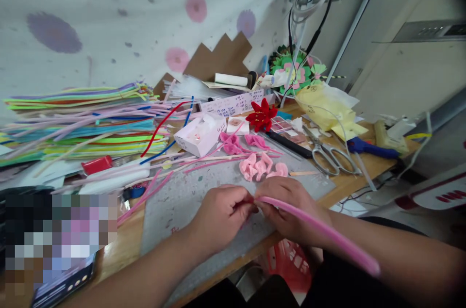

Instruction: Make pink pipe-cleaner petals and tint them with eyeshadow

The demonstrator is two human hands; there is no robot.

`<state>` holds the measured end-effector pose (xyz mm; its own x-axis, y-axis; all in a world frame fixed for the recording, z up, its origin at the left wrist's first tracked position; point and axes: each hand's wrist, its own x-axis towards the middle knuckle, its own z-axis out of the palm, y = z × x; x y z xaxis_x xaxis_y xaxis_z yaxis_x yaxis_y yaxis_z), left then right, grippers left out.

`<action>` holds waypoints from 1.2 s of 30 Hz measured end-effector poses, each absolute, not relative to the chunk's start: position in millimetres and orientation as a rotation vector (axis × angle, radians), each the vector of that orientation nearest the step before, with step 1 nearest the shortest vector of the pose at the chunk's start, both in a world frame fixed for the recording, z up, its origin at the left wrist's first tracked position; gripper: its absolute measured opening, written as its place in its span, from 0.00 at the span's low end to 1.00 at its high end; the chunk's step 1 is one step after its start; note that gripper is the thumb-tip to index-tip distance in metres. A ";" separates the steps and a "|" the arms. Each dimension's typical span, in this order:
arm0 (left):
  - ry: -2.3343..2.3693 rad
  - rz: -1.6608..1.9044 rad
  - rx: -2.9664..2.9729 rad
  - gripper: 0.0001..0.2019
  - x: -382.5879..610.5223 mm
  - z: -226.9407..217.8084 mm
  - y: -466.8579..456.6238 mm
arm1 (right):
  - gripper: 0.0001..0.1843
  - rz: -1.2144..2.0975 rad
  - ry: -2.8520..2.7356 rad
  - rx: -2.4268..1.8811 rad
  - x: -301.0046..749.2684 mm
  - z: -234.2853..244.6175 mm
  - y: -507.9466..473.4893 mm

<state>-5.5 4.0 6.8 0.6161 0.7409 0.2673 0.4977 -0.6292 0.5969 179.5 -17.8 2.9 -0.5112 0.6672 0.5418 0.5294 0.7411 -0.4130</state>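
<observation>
My left hand point(222, 216) and my right hand point(291, 206) meet over the front of a grey mat point(160, 230), fingertips pinched close together. Between them they grip one end of a pink pipe cleaner point(320, 228), whose long tail runs over my right wrist toward the lower right. My fingers hide the gripped end. Just beyond my hands lie several light pink curled petal pieces point(255, 166). Darker pink looped pieces point(233, 143) on thin stems rest farther back, near a red fuzzy flower point(261, 115).
Bundles of coloured pipe cleaners point(80, 123) are stacked at left, with a phone point(65, 281) in front. A small white box point(200, 133) stands mid-table. Scissors point(331, 155), a black-handled tool point(291, 144) and a blue-handled tool point(371, 148) lie at right. A cardboard piece point(222, 58) leans behind.
</observation>
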 end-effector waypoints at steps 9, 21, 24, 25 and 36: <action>0.837 0.914 3.049 0.10 -12.0 -1.5 6.3 | 0.10 1.160 -1.541 -1.462 155.0 0.4 -16.3; 0.820 0.629 1.456 0.11 -1.7 10.1 3.6 | 0.08 0.193 -2.030 -0.867 215.4 29.2 -9.1; 0.765 0.608 1.314 0.12 -0.4 8.4 0.8 | 0.13 -0.028 -2.306 -0.583 220.2 32.2 -6.4; 0.758 0.584 1.289 0.13 -0.2 7.8 0.2 | 0.13 0.013 -2.381 -0.509 218.7 31.7 -6.1; 0.847 0.438 1.583 0.11 -1.1 6.3 1.0 | 0.14 0.081 -2.507 -0.647 195.3 17.3 -17.4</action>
